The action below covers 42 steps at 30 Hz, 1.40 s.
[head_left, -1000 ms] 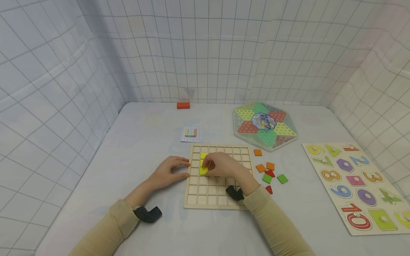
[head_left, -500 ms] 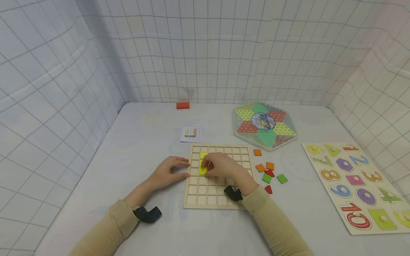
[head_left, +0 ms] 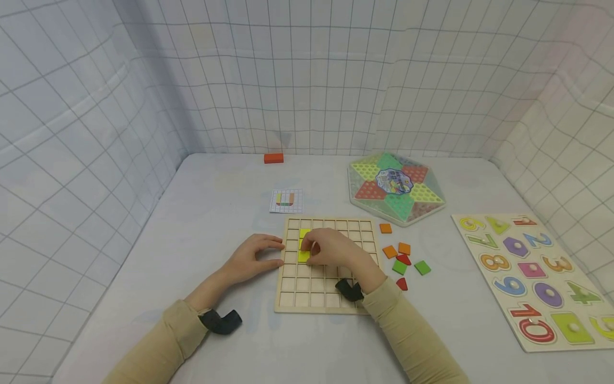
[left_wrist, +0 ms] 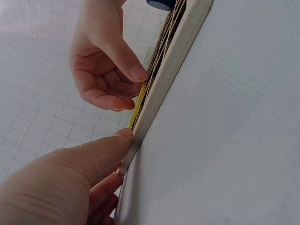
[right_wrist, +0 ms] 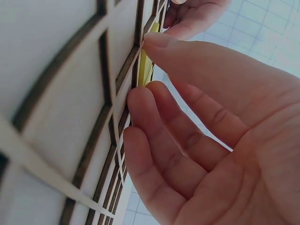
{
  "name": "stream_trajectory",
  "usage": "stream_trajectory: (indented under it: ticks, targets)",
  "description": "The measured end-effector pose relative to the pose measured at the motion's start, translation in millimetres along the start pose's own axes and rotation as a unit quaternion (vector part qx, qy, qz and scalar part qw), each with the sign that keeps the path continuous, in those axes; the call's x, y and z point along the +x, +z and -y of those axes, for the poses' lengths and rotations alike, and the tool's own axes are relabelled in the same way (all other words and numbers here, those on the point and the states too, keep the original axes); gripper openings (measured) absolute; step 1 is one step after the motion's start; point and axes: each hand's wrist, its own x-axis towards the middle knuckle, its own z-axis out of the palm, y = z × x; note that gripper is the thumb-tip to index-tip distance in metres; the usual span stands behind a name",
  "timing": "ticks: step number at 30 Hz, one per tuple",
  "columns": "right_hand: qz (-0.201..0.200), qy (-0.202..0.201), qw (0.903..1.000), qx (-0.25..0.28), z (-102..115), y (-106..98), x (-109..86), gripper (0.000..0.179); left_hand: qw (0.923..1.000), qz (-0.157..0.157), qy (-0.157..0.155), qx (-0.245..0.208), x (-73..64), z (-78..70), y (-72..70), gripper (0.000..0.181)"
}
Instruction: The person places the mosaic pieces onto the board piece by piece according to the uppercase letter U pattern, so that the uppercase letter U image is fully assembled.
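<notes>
A wooden grid board (head_left: 303,300) lies flat on the table, with a column of yellow square tiles (head_left: 304,256) in its upper left cells. Over these tiles my right hand (head_left: 331,248) is bent down, thumb and fingers pinching the lowest yellow tile at its edges. In the right wrist view that tile (left_wrist: 135,111) also shows as a thin strip from the left wrist side, between thumb and finger. My left hand (head_left: 249,257) rests on the table left of the board. Its relaxed fingertips and thumb touch the board's left edge. The right hand partly hides the tiles.
Orange tiles (head_left: 390,252), green tiles (head_left: 422,268) and red curved pieces (head_left: 402,284) lie right of the board. Behind it sits a pattern card (head_left: 287,201). Farther out are a red block (head_left: 274,158), a hexagonal checkers game (head_left: 397,208) and a number puzzle (head_left: 489,277).
Both hands stay almost still; the right hand shifts very slightly left between the first frame and the second. The tiles show no visible change.
</notes>
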Motion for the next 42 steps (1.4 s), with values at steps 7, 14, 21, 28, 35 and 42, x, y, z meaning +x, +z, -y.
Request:
stream_trajectory:
  ticks: [7, 14, 21, 28, 35, 42]
  targets:
    - [-0.005, -0.001, 1.0, 0.008, -4, -7, -5.6, 0.021, 1.0, 0.002, -0.001, 0.002, 0.2, 0.8, 0.5, 0.036]
    - [-0.014, -0.011, 0.9993, 0.032, -14, -26, -15.9, 0.023, 0.9999, -0.004, 0.011, 0.004, -0.1, 1.2, 1.3, 0.036]
    - [-0.036, -0.033, 0.9982, 0.034, -30, -51, -38.8, 0.026, 0.9998, -0.009, 0.016, 0.006, -0.3, 1.1, 0.5, 0.036]
    - [-0.084, -0.021, 0.9952, 0.047, -51, -71, -72.0, 0.026, 0.9998, -0.008, 0.016, 0.008, 0.1, 0.4, 0.1, 0.037]
    - [-0.125, -0.012, 0.9905, 0.056, -74, -73, -101.9, 0.027, 0.9998, -0.008, 0.016, 0.011, 0.0, 0.2, 0.9, 0.037]
    - [-0.15, 0.013, 0.985, 0.084, -95, -61, -120.8, 0.026, 0.9998, -0.009, 0.018, 0.007, -0.1, 0.6, 2.1, 0.036]
